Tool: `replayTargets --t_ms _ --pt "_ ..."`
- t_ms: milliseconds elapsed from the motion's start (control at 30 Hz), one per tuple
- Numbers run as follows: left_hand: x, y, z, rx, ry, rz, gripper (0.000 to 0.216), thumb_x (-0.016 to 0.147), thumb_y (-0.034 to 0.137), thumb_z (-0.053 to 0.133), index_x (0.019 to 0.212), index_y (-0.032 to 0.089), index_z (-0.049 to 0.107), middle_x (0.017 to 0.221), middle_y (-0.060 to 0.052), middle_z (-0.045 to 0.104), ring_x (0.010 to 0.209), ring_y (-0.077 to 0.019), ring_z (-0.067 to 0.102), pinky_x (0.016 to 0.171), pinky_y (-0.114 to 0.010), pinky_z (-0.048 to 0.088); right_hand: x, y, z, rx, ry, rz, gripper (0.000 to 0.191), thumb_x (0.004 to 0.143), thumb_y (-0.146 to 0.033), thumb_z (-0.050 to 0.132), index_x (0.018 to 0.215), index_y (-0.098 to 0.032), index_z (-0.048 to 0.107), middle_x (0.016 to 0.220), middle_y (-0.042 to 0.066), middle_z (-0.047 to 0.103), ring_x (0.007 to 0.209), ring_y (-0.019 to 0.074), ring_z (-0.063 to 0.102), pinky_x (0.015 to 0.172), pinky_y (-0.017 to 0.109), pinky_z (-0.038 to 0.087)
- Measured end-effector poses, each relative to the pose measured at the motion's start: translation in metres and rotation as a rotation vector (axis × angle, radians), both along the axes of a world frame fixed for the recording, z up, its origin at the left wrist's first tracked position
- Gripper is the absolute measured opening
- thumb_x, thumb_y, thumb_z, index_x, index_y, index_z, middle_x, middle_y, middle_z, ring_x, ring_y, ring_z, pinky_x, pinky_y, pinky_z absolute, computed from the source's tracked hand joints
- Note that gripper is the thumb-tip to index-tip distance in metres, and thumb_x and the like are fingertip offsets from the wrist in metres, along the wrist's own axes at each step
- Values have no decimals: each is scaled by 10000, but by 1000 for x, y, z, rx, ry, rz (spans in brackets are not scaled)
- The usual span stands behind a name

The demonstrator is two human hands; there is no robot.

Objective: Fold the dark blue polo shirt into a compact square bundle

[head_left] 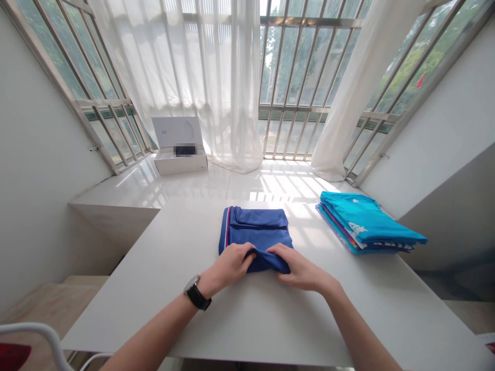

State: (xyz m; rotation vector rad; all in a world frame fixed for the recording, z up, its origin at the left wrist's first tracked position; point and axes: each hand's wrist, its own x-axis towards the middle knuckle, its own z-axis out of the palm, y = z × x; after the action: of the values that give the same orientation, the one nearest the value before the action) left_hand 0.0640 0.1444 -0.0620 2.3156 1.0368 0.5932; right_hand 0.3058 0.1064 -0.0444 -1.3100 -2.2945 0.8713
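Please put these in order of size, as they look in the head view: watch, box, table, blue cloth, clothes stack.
1. Table
2. Clothes stack and blue cloth: too alike to rank
3. Box
4. Watch

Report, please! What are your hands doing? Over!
Left hand and right hand gripping folded dark-blue fabric garment. Near edge bunched, on smooth white table. Turquoise-topped folded fabric stack off right, out of the way.
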Motion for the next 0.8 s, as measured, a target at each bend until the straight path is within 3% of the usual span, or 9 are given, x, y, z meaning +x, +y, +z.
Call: replayTargets --t_ms 167,233,300,400,467,533,600,700,800 --pt "-6 1 9 -60 -38 -5 219 957 320 497 974 195 676 824 -27 719 706 -174 648 674 -268 469 4 6 4 85 4 -100 277 749 -128 497 960 -230 645 872 16 654 770 188 589 726 300 479" --pt "-14 2 16 -92 21 -69 259 926 377 555 1080 201 666 890 -37 727 767 -196 663 720 -288 484 5 9 1 44 25 -156 251 760 -153 490 942 -226 646 749 -14 624 651 160 545 627 272 444" --pt "-25 4 22 -135 89 -207 509 836 444 670 1285 221 579 1124 -72 707 961 -251 667 835 -327 496 5 14 -4 -3 76 -210 265 762 -176 492 970 -222 649 708 -25 614 609 152 531 595 266 434" --pt "-38 5 28 -162 146 -369 873 705 439 777 1462 238 392 1385 -110 563 1188 -305 574 975 -371 459 5 21 -12 -45 189 -250 310 747 -197 502 1012 -214 662 825 4 671 721 178 592 664 286 475" --pt "-40 6 29 -127 186 -345 758 713 354 740 1401 229 449 1276 -95 616 1115 -292 595 945 -368 465 5 26 -16 -73 251 -274 317 742 -210 513 1017 -207 669 917 22 686 811 196 610 715 301 489" --pt "-40 8 29 -96 212 -280 417 765 273 640 1175 220 582 1048 -54 670 953 -252 624 848 -336 475 7 29 -18 -114 298 -322 297 767 -255 533 1025 -201 669 929 27 685 828 201 614 721 308 495" --pt "-38 11 30 -100 178 -239 136 823 233 544 950 216 591 903 -24 660 837 -212 617 760 -299 461 10 30 -19 -127 338 -370 291 817 -350 559 1041 -199 667 942 34 686 847 206 622 747 323 506" --pt "-36 18 28 -130 65 -182 61 878 241 486 882 217 542 833 2 635 743 -173 593 678 -269 439 19 30 -18 -105 363 -353 404 832 -505 617 1108 -215 670 1080 63 689 978 245 636 864 376 517" --pt "-35 25 23 -168 -8 -70 87 904 280 473 906 220 536 764 20 608 670 -156 573 623 -258 436 30 28 -16 -137 333 -228 644 717 -513 768 1285 -252 611 1303 86 628 1153 296 605 977 426 500"
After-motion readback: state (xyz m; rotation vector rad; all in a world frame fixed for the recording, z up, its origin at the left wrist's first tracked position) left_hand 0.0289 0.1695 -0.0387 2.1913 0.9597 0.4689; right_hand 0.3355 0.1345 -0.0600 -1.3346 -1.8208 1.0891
